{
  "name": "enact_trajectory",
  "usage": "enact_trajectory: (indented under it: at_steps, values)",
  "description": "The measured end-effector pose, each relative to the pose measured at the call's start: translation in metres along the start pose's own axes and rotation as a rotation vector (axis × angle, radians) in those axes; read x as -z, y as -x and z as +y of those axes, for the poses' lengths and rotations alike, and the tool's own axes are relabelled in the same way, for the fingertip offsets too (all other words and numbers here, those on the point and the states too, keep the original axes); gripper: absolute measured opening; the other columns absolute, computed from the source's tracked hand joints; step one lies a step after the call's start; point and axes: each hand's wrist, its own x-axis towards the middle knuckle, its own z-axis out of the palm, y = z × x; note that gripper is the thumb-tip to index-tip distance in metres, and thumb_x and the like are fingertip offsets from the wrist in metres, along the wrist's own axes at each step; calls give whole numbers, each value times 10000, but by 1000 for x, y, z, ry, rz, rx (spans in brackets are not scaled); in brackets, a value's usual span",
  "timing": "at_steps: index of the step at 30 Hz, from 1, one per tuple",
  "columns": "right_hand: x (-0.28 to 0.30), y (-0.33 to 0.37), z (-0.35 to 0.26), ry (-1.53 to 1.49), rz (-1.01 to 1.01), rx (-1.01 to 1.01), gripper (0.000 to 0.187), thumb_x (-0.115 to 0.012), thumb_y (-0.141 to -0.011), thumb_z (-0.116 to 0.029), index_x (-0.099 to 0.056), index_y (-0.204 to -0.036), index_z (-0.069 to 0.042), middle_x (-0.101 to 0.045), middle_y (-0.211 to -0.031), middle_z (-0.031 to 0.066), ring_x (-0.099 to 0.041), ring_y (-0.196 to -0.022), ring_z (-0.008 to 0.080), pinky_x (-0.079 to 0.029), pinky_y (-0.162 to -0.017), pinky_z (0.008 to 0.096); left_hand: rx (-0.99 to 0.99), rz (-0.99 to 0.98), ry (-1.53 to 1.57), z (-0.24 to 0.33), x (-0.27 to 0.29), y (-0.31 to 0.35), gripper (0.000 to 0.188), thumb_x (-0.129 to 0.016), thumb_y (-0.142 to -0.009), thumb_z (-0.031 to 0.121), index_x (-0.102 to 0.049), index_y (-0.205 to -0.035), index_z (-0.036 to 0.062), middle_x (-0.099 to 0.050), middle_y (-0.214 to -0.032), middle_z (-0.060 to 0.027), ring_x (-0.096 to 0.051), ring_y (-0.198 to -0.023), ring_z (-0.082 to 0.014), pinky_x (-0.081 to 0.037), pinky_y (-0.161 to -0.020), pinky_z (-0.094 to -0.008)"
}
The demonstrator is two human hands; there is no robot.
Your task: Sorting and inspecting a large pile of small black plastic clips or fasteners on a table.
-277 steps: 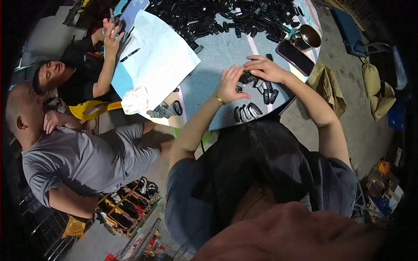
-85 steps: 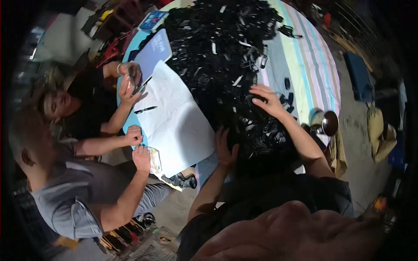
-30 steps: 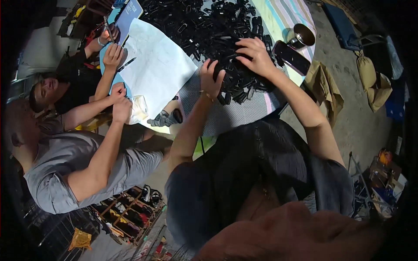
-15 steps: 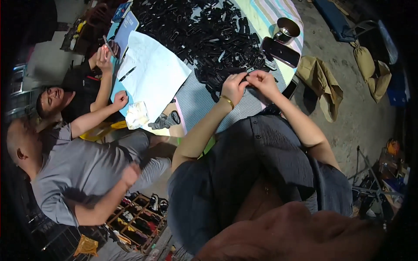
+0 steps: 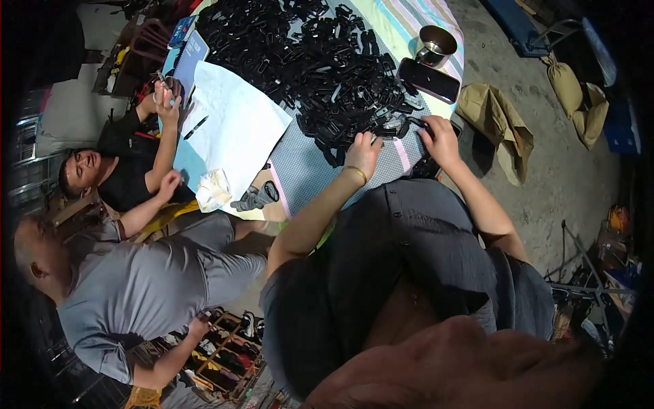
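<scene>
My hands at the near edge of the black plastic parts heap

My left hand (image 5: 362, 151) rests fingers down on the worktop (image 5: 310, 177), holding nothing I can see; my right hand (image 5: 439, 135) curls around a black clip (image 5: 417, 123), grip unclear. The pile of black parts (image 5: 320, 61) spreads toward 11 o'clock. A phone (image 5: 429, 80) and steel cup (image 5: 436, 42) lie at 12 o'clock.

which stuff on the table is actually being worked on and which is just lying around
In hand: left hand and right hand at the near edge of the pile of black plastic parts.

Lying about: metal cup, phone, white paper sheet, pen.
</scene>
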Motion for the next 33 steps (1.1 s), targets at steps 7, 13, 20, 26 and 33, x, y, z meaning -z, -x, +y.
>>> enact_trajectory:
  at_steps: [7,13,20,26,33]
  values:
    - [-21,-7,25,-55,-56,-205,178,-640,-712,-139,-634,-861,-42,-608,-809,124,-595,-714,288,-473,-629,358,95,-84,-69,9,27,-15,371,-668,-667,188,-588,-1008,66,-514,-877,-95,-485,-818,-271,-438,-709,-348]
    - [-20,-25,12,-470,-84,-501,195,-655,-741,-138,-644,-878,1,-611,-663,54,-560,-590,104,-449,-562,246,18,115,101,23,63,-34,379,-649,-685,176,-575,-1034,48,-535,-946,-101,-499,-875,-275,-439,-755,-371]
    - [9,-26,-46,-885,-666,-533,207,-609,-813,-157,-613,-954,-5,-580,-667,10,-518,-605,50,-416,-530,201,-272,248,227,30,59,-40,334,-557,-704,38,-561,-1038,26,-580,-959,-108,-536,-864,-277,-461,-729,-338]
    - [19,-64,27,-711,-182,-580,424,-603,-810,-192,-499,-1174,-1,-612,-715,62,-565,-602,102,-445,-533,235,205,-42,657,23,47,-25,272,-657,-716,120,-613,-973,42,-603,-838,-121,-573,-715,-264,-466,-668,-336]
    - [-4,-60,52,7,-163,-218,342,-611,-733,-162,-578,-1042,-19,-605,-909,121,-578,-793,282,-467,-707,369,-48,-278,350,6,8,2,226,-619,-718,140,-590,-926,54,-577,-850,-119,-550,-819,-304,-449,-721,-385]
